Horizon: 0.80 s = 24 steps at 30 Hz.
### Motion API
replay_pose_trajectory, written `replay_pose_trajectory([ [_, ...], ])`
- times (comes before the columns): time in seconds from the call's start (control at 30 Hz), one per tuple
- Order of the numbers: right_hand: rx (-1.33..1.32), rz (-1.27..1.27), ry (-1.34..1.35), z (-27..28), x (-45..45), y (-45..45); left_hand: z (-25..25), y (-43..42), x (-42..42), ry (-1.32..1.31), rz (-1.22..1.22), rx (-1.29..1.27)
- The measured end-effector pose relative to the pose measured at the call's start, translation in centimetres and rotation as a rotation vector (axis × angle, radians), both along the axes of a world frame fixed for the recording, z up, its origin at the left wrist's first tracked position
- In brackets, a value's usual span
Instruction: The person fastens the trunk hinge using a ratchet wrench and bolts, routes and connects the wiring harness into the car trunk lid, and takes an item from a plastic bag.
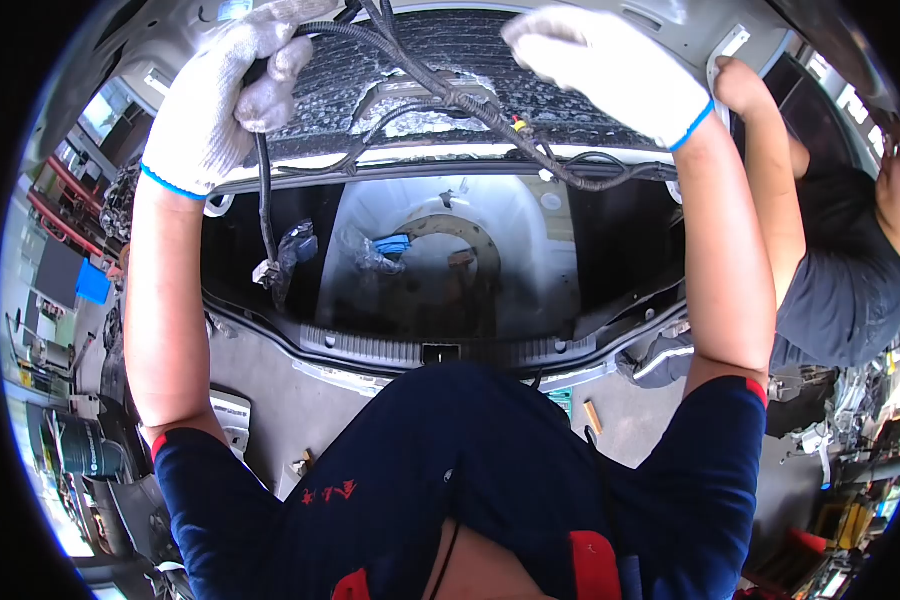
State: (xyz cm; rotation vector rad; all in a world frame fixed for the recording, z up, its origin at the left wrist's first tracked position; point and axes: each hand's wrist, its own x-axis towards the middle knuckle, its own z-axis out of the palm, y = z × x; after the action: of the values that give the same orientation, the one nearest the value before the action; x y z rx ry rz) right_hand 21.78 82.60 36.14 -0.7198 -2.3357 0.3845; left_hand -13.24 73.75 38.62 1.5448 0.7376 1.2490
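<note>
My left hand [232,95], in a white glove with a blue cuff, is closed round the black wiring harness [425,80] at the upper left. One harness branch hangs below it to a pale connector [266,272]. Across the dark, ribbed panel [320,95] the harness runs to the right, with a small yellow piece on it. My right hand [610,70], gloved the same way, is raised over the right part of that panel, apart from the harness. Its fingers look stretched out and slightly bent, with nothing seen in them.
Below the panel lies an open car trunk [530,240] with a round well, plastic bags and a blue item [392,244]. At the right, another person in dark clothes [830,270] reaches up to the body edge. Parts lie on the floor [345,415] both sides.
</note>
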Motion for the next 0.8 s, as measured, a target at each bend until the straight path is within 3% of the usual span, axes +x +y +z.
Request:
replay_pose_trajectory([
  [0.1, -0.023, -0.108, -0.142, -2.1, 1.4, 1.1, 0.7, -0.4, -0.4, -0.016, 0.065, -0.012],
  [0.2, 0.006, -0.123, -0.121, -3.3, 1.9, 2.1, 1.7, -1.3, -0.3, -0.054, -0.004, -0.043],
  [0.3, -0.552, -0.015, -0.032, -3.5, 1.3, 2.0, 3.0, -2.3, 0.4, -0.086, -0.036, -0.07],
  [0.37, -0.023, 0.103, -0.449, -3.5, 1.1, 3.0, 3.9, -3.7, 1.4, -0.107, 0.047, -0.087],
  [0.43, -0.623, 0.167, -0.115, -3.6, 0.4, 1.3, 3.5, -3.3, 0.3, -0.071, 0.1, -0.033],
  [0.5, -0.553, 0.337, -0.023, -4.0, 0.3, 0.8, 4.0, -4.3, 0.5, -0.096, 0.12, -0.051],
  [0.6, -0.935, 0.312, 0.137, -3.0, 0.0, -0.4, 2.2, -3.1, -1.0, 0.085, 0.294, 0.226],
  [0.63, -0.712, 0.388, 0.016, -2.7, 0.1, -0.3, 2.1, -3.0, -1.5, 0.082, 0.321, 0.213],
  [0.67, -0.659, 0.373, 0.014, -2.4, -0.2, -0.7, 2.0, -3.1, -2.1, 0.08, 0.349, 0.199],
  [0.8, -0.618, 0.209, 0.095, -2.1, -1.1, -1.6, 1.6, -3.2, -3.2, 0.031, 0.362, 0.145],
])
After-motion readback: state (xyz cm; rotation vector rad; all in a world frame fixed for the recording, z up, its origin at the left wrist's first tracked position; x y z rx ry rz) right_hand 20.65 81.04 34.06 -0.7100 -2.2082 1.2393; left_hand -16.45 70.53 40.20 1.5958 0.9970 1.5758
